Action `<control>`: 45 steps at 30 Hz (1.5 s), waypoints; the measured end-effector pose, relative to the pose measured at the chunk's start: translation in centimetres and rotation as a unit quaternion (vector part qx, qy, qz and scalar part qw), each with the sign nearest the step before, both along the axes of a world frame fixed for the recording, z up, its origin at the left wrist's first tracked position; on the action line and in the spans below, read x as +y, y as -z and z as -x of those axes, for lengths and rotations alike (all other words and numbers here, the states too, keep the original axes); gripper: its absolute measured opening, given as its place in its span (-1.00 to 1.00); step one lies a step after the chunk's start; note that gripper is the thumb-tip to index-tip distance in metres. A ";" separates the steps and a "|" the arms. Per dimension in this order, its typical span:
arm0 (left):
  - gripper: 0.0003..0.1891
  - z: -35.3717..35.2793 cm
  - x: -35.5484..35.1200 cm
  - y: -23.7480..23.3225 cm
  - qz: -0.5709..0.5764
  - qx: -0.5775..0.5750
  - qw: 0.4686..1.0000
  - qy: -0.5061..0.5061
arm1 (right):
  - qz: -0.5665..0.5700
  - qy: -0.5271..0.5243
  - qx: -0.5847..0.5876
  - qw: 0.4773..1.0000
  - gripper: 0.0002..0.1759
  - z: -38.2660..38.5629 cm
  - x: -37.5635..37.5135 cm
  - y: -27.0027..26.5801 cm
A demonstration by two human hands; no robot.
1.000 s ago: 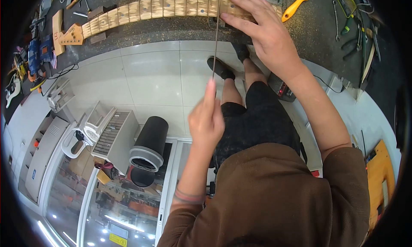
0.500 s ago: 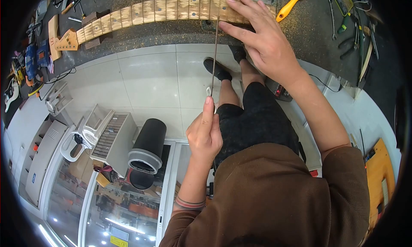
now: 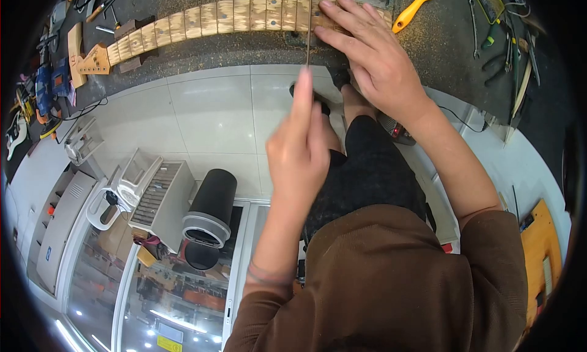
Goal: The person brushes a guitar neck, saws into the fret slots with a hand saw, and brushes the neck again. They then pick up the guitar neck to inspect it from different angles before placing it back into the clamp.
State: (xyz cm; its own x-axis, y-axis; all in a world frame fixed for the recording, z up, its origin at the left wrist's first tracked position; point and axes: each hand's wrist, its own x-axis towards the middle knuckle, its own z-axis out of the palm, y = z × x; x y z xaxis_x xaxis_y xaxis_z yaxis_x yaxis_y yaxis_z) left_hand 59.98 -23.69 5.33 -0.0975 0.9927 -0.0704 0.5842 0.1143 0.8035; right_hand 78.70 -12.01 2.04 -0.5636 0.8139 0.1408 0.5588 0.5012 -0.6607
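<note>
A guitar neck (image 3: 208,19) with a pale, streaked fretboard lies along the bench, its headstock (image 3: 96,60) to the left. My left hand (image 3: 296,150) is closed around the handle end of a thin file (image 3: 309,43), the extended finger or thumb lying along it. The file's narrow rod crosses the fretboard, roughly in line with the frets. The motion blurs this hand, and its handle is hidden. Flat on the right end of the neck rests my right hand (image 3: 385,65), fingers spread, fingertips close beside the file.
Sawdust is scattered over the dark bench (image 3: 434,52). A yellow-handled tool (image 3: 413,10) lies right of the neck, with a wrench (image 3: 474,28) and pliers beyond. Wooden blocks (image 3: 131,63) sit under the neck near the headstock. A black bin (image 3: 211,205) stands on the floor.
My left hand has moved forward towards the bench, pushing the file farther across the fretboard. My right hand stays on the neck, and the neck has barely shifted.
</note>
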 end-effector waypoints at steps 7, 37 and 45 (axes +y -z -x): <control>-0.42 0.9 -4.1 0.0 0.017 0.017 1.000 0.004 | 0.002 0.006 0.003 1.000 -0.46 0.0 0.2 -0.2; -0.33 1.0 -9.9 0.2 0.012 0.019 1.000 0.018 | -0.072 0.022 0.002 0.997 -0.38 -0.6 -0.8 0.6; -0.33 0.7 -9.8 -0.3 0.024 0.016 1.000 0.011 | -0.068 0.026 0.014 0.997 -0.34 -0.8 -0.9 1.3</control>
